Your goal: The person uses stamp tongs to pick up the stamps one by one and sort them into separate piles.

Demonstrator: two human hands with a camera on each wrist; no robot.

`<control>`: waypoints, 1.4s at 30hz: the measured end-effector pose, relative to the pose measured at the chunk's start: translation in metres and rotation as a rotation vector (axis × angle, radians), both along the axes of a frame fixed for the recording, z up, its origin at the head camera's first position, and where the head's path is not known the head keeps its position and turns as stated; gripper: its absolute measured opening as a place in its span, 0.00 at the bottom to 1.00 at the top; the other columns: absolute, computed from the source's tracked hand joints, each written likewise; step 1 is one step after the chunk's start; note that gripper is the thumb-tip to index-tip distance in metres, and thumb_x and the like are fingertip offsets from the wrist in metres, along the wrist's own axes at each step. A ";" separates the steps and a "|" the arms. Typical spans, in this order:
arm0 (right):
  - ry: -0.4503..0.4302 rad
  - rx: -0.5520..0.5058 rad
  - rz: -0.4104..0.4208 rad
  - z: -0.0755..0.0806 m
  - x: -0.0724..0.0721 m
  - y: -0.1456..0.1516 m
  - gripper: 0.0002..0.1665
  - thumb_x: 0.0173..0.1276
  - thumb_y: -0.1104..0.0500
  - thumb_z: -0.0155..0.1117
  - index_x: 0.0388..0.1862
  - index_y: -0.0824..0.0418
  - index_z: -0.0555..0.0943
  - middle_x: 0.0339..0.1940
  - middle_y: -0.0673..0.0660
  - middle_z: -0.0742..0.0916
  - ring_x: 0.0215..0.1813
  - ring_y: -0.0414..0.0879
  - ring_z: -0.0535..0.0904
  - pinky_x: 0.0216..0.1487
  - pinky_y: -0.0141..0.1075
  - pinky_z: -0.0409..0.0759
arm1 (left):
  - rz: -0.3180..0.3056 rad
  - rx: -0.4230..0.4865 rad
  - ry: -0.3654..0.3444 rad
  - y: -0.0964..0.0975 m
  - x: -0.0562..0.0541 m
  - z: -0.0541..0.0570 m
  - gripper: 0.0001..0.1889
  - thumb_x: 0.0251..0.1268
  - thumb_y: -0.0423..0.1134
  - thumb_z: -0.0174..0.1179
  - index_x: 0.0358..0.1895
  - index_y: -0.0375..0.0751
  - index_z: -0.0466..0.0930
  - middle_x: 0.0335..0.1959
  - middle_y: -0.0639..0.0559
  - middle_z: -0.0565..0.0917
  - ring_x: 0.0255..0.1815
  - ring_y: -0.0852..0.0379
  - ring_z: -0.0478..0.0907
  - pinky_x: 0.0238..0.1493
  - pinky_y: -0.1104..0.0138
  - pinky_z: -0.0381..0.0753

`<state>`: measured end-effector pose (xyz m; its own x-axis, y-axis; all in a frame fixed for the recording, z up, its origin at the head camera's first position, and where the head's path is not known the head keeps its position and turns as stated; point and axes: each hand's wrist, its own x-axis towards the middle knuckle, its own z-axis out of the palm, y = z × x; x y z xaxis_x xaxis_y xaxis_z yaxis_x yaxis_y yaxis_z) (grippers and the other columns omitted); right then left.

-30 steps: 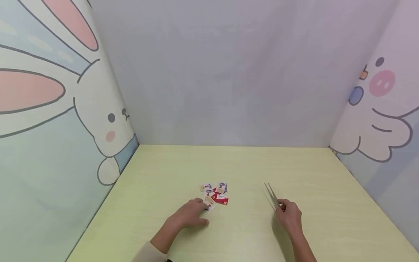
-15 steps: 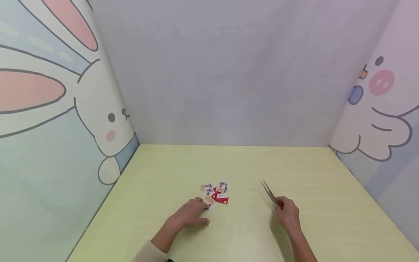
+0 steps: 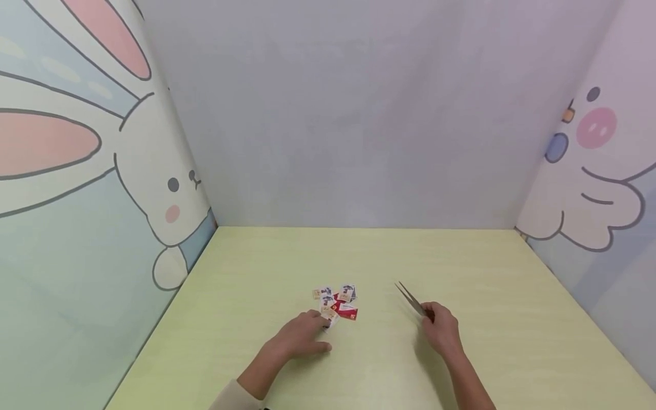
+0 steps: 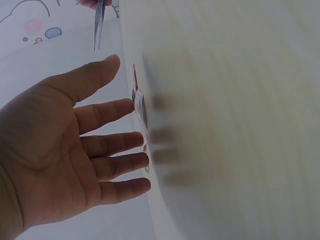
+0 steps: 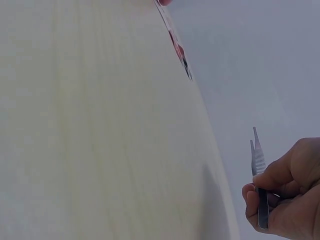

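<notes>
Tweezers [image 3: 411, 300] are pinched in my right hand [image 3: 443, 330], their two slim tips slightly apart and pointing up and left, with nothing between them. The right wrist view shows the thumb and curled fingers around the ridged metal tweezers [image 5: 259, 162]. To the left, a small overlapping pile of stamps [image 3: 347, 292] lies flat on the table, white ones with dark and tan prints and red ones [image 3: 347, 312]. My left hand [image 3: 299, 336] is at the pile's near edge, fingertips over the lowest stamp. Its fingers look extended and spread in the left wrist view [image 4: 60, 145].
The pale yellow-green table [image 3: 256, 256] reaches back to a plain grey wall curtain [image 3: 359, 114]. Side panels carry cartoon prints, a rabbit [image 3: 148, 171] on the left and a pink-cheeked figure [image 3: 553, 199] on the right.
My right hand has moved left with the tweezers, closer to the stamps. The left hand has shifted very slightly right, and the stamps lie as before.
</notes>
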<state>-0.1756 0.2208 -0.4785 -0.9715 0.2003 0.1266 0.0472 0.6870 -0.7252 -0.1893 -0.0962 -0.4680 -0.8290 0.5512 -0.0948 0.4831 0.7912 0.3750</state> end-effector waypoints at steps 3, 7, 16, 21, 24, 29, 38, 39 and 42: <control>-0.009 -0.018 0.009 0.003 -0.002 -0.003 0.16 0.55 0.74 0.52 0.42 0.73 0.78 0.33 0.60 0.82 0.37 0.53 0.76 0.38 0.46 0.73 | -0.021 -0.010 0.017 0.001 0.000 0.002 0.24 0.54 0.51 0.65 0.51 0.42 0.80 0.52 0.47 0.77 0.54 0.49 0.72 0.52 0.56 0.72; -0.009 -0.039 0.029 0.007 -0.005 -0.007 0.15 0.54 0.74 0.54 0.42 0.72 0.79 0.32 0.59 0.82 0.36 0.51 0.76 0.36 0.42 0.73 | -0.040 -0.030 0.017 0.001 0.000 0.004 0.24 0.54 0.52 0.65 0.51 0.43 0.80 0.55 0.47 0.76 0.57 0.48 0.71 0.54 0.55 0.70; -0.009 -0.056 0.119 0.011 -0.010 -0.016 0.13 0.56 0.73 0.60 0.41 0.70 0.81 0.33 0.57 0.83 0.35 0.48 0.77 0.32 0.38 0.74 | -0.047 -0.027 -0.023 -0.001 0.000 0.006 0.30 0.48 0.57 0.67 0.53 0.45 0.79 0.59 0.47 0.74 0.60 0.47 0.68 0.57 0.55 0.68; -0.012 -0.063 0.141 0.010 -0.010 -0.023 0.11 0.54 0.72 0.63 0.38 0.68 0.83 0.29 0.55 0.83 0.32 0.45 0.77 0.29 0.35 0.73 | -0.049 -0.021 -0.034 -0.002 0.000 0.003 0.30 0.47 0.57 0.68 0.53 0.46 0.79 0.59 0.47 0.73 0.61 0.47 0.67 0.58 0.55 0.67; -0.007 -0.060 0.155 0.010 -0.010 -0.028 0.10 0.53 0.72 0.65 0.36 0.68 0.83 0.29 0.55 0.83 0.32 0.45 0.76 0.29 0.35 0.73 | -0.043 -0.026 -0.049 -0.003 0.000 0.001 0.30 0.47 0.57 0.68 0.54 0.47 0.79 0.59 0.47 0.73 0.61 0.48 0.67 0.58 0.55 0.67; 0.003 -0.050 0.194 0.009 -0.011 -0.035 0.08 0.54 0.70 0.65 0.35 0.69 0.83 0.27 0.55 0.83 0.31 0.44 0.75 0.29 0.35 0.73 | -0.046 -0.029 -0.052 -0.004 0.000 0.001 0.31 0.46 0.57 0.68 0.54 0.45 0.79 0.59 0.47 0.73 0.61 0.48 0.67 0.58 0.56 0.67; 0.010 -0.059 0.236 0.005 -0.013 -0.046 0.07 0.54 0.72 0.63 0.34 0.68 0.83 0.24 0.50 0.80 0.27 0.43 0.72 0.26 0.34 0.71 | -0.050 -0.029 -0.068 -0.004 0.001 0.000 0.33 0.45 0.57 0.69 0.55 0.44 0.78 0.59 0.47 0.73 0.61 0.48 0.67 0.59 0.57 0.66; 0.008 -0.065 0.238 0.004 -0.013 -0.047 0.07 0.54 0.72 0.64 0.34 0.67 0.83 0.24 0.50 0.80 0.27 0.43 0.71 0.25 0.33 0.71 | -0.046 -0.030 -0.072 -0.004 0.002 -0.001 0.33 0.45 0.58 0.69 0.55 0.44 0.78 0.60 0.47 0.73 0.62 0.49 0.67 0.59 0.58 0.66; 0.013 -0.066 0.244 0.003 -0.014 -0.050 0.07 0.53 0.72 0.64 0.32 0.66 0.83 0.22 0.50 0.78 0.25 0.42 0.70 0.24 0.33 0.69 | -0.043 -0.026 -0.072 -0.005 0.003 0.000 0.34 0.44 0.58 0.69 0.55 0.44 0.77 0.60 0.46 0.72 0.62 0.48 0.66 0.59 0.57 0.66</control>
